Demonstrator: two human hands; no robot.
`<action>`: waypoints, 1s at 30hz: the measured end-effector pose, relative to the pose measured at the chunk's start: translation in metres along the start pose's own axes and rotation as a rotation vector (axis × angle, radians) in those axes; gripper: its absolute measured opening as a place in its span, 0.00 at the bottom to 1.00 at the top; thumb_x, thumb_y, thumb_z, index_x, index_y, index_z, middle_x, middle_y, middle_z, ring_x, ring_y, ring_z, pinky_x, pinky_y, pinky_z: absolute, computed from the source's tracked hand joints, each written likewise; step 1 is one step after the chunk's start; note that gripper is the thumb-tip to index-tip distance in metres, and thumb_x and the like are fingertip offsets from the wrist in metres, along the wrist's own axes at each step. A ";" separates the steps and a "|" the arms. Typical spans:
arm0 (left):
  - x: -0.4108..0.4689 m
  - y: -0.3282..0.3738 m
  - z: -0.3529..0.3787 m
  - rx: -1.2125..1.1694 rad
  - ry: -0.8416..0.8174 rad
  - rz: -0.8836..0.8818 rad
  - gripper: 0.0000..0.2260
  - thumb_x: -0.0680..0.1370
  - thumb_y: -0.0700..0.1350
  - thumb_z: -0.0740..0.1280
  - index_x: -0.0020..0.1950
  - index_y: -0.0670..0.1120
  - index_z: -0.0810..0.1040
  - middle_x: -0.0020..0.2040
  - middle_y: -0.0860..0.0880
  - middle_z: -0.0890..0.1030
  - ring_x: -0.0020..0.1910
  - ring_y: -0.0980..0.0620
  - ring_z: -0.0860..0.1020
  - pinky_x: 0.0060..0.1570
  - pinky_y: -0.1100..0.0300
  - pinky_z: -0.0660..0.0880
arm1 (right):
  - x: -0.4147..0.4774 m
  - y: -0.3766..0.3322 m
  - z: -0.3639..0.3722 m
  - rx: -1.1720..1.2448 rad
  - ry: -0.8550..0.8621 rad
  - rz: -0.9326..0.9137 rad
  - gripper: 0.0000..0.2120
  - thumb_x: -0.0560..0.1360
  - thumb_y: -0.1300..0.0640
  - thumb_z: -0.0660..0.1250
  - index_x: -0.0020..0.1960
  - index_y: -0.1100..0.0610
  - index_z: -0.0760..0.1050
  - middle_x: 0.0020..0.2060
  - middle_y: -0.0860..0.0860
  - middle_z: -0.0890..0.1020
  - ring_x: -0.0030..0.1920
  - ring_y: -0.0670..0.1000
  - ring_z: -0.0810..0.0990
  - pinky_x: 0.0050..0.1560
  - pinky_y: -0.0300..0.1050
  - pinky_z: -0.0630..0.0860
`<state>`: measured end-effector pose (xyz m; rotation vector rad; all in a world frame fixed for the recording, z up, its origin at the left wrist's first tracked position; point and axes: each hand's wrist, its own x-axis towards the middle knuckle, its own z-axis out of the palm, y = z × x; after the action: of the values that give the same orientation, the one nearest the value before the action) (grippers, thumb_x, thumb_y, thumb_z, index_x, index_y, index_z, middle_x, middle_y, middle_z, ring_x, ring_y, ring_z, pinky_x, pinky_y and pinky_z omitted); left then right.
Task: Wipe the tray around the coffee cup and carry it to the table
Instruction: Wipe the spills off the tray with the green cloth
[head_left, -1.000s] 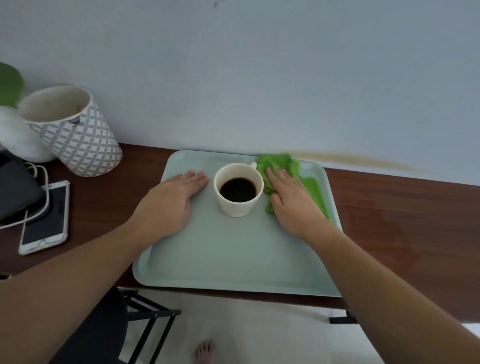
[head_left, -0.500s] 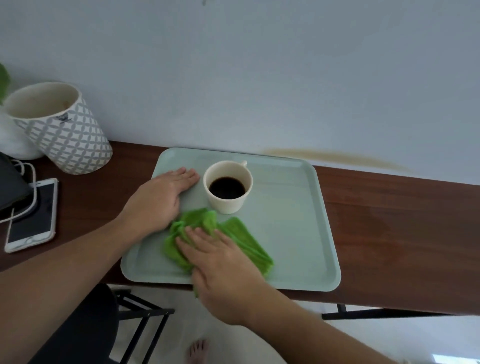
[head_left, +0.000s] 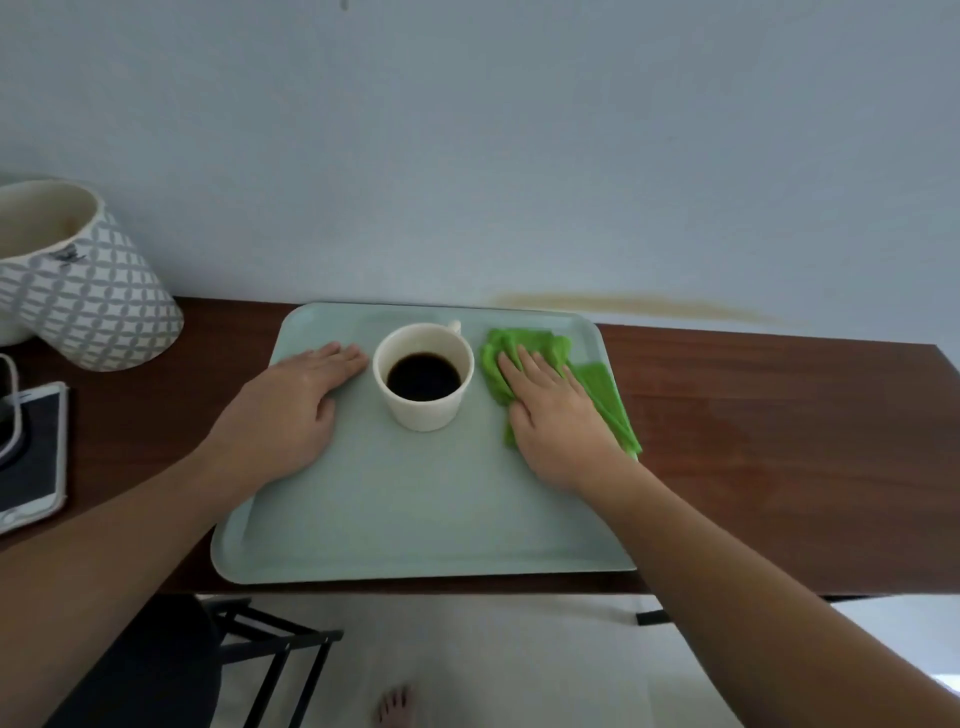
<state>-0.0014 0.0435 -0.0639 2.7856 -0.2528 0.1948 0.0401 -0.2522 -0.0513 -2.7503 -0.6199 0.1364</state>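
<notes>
Pressing right hand flat on cloth, beside cup.

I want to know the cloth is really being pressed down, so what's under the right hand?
The green cloth lies under the right hand, flat on the tray beside the cup. The tray surface under the cloth is covered and cannot be seen.

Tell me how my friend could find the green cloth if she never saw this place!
Look for the pale green tray lying on the dark wooden shelf by the wall. A white coffee cup stands on it, and on the cup's right side the right hand presses flat on the cloth. It is the only bright green, crumpled, soft thing there.
</notes>
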 end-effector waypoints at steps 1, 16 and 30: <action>-0.001 0.000 0.000 0.015 -0.004 0.001 0.27 0.74 0.40 0.57 0.74 0.51 0.68 0.73 0.52 0.70 0.74 0.54 0.64 0.73 0.56 0.59 | 0.018 -0.004 0.003 -0.004 -0.001 0.004 0.28 0.81 0.55 0.51 0.81 0.52 0.53 0.80 0.51 0.54 0.80 0.51 0.50 0.79 0.50 0.43; -0.002 0.011 -0.003 0.048 0.052 -0.022 0.22 0.77 0.44 0.59 0.72 0.50 0.70 0.70 0.49 0.74 0.72 0.51 0.68 0.68 0.56 0.65 | -0.045 -0.043 0.013 -0.047 -0.053 -0.154 0.29 0.80 0.53 0.50 0.81 0.53 0.52 0.81 0.49 0.52 0.80 0.48 0.48 0.77 0.45 0.38; -0.002 0.009 -0.002 0.050 0.051 -0.019 0.24 0.75 0.46 0.57 0.71 0.49 0.71 0.69 0.48 0.76 0.70 0.49 0.71 0.66 0.53 0.68 | -0.089 0.015 -0.007 -0.061 0.153 0.093 0.31 0.74 0.53 0.49 0.75 0.60 0.67 0.76 0.58 0.66 0.77 0.56 0.63 0.77 0.50 0.49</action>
<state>-0.0048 0.0363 -0.0590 2.8265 -0.2115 0.2710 -0.0334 -0.3056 -0.0475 -2.8155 -0.4633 -0.0734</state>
